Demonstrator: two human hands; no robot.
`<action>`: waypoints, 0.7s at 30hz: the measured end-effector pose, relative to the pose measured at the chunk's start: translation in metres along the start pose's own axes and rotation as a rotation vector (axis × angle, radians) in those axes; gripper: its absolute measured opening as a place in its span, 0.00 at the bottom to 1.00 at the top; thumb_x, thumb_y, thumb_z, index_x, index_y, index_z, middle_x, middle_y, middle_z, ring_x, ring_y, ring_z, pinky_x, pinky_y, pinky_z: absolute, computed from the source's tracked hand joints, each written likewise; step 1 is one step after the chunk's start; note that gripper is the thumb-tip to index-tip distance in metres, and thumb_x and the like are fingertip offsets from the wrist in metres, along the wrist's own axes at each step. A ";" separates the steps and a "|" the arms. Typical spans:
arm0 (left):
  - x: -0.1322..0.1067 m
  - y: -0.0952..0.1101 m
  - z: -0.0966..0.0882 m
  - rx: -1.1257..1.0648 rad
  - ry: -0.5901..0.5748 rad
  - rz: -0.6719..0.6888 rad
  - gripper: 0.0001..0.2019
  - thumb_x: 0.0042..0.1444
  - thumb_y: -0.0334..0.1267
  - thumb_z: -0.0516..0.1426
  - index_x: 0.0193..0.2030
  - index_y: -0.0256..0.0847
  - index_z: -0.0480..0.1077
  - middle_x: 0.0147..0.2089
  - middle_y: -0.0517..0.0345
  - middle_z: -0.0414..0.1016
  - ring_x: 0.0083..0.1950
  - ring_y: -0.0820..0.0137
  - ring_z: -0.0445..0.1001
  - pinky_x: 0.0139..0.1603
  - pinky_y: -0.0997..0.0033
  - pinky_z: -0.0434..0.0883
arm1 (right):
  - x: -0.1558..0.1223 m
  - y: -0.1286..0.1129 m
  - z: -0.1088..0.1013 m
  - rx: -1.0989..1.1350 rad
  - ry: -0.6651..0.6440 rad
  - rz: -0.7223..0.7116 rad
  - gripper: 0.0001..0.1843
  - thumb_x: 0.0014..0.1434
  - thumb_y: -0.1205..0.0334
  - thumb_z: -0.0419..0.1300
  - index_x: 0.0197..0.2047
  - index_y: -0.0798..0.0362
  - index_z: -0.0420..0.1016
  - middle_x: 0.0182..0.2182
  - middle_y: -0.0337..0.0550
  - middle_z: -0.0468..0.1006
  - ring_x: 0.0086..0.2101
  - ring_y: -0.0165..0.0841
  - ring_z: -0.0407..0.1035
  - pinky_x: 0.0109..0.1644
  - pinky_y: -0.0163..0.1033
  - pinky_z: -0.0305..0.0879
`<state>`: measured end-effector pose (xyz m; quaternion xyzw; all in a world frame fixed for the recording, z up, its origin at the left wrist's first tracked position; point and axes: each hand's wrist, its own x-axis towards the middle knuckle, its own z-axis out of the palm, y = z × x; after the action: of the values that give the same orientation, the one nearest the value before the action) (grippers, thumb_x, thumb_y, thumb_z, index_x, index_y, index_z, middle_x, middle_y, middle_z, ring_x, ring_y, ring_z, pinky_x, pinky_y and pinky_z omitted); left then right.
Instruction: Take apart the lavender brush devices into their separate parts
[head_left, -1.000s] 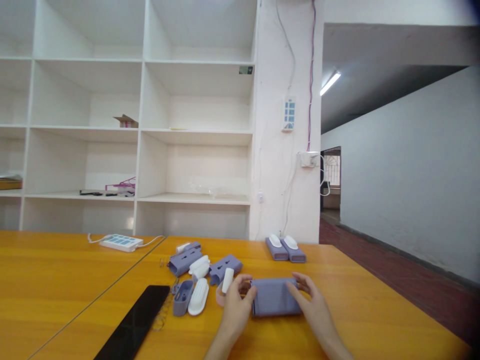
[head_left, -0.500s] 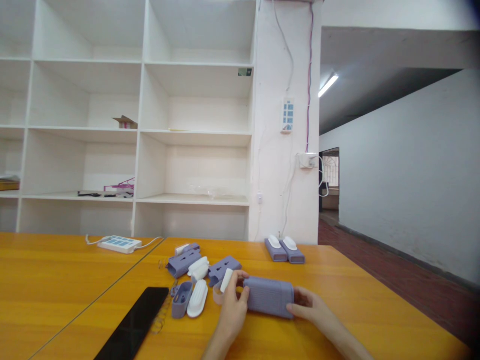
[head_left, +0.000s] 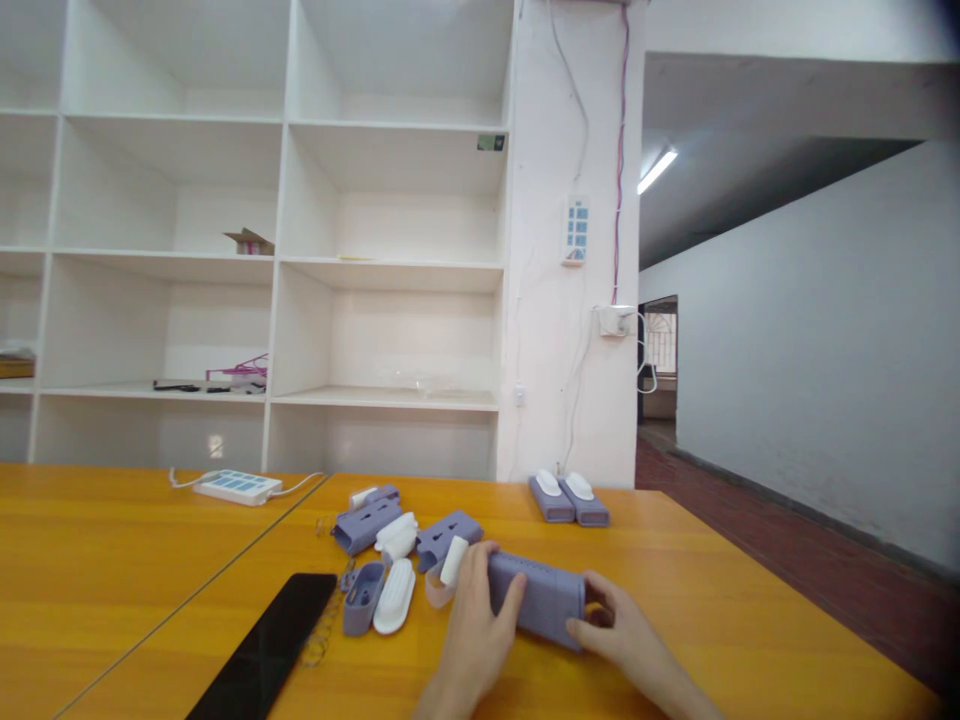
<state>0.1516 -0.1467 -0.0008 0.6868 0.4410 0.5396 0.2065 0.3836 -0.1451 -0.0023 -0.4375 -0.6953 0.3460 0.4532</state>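
Note:
A purple-grey ribbed plastic case [head_left: 546,602] is held between both hands just over the table. My left hand [head_left: 480,625] grips its left end, thumb across the front face and fingers behind. My right hand [head_left: 613,625] pinches the right end, with the thumb on the front lower corner. Left of my left hand lie a small white piece [head_left: 454,561] and a translucent cup-like part [head_left: 437,588]. Close by are a purple shell with slots [head_left: 448,540], a white ribbed oval part [head_left: 394,597] and an open purple cup [head_left: 364,600].
Another slotted purple shell [head_left: 367,525] lies farther left. Thin wire springs [head_left: 322,635] rest by a black flat slab [head_left: 266,650]. At the table's back stand two purple cases with white tops [head_left: 551,498]. A white power strip [head_left: 238,487] sits at the back left.
The case has tilted, its right end dropping and its top face showing more. My left hand has slid right along it, the thumb now lying over the front.

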 end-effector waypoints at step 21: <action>0.004 0.034 0.010 -1.404 0.030 -0.832 0.22 0.55 0.58 0.64 0.38 0.39 0.70 0.33 0.53 0.80 0.33 0.62 0.80 0.38 0.65 0.77 | -0.017 -0.026 0.048 -0.702 0.126 -0.701 0.36 0.46 0.75 0.59 0.60 0.54 0.68 0.57 0.55 0.77 0.58 0.45 0.72 0.61 0.44 0.71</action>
<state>0.1740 -0.1601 0.0241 0.1699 0.2217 0.5786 0.7663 0.3350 -0.1748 -0.0021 -0.3239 -0.8461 -0.1089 0.4090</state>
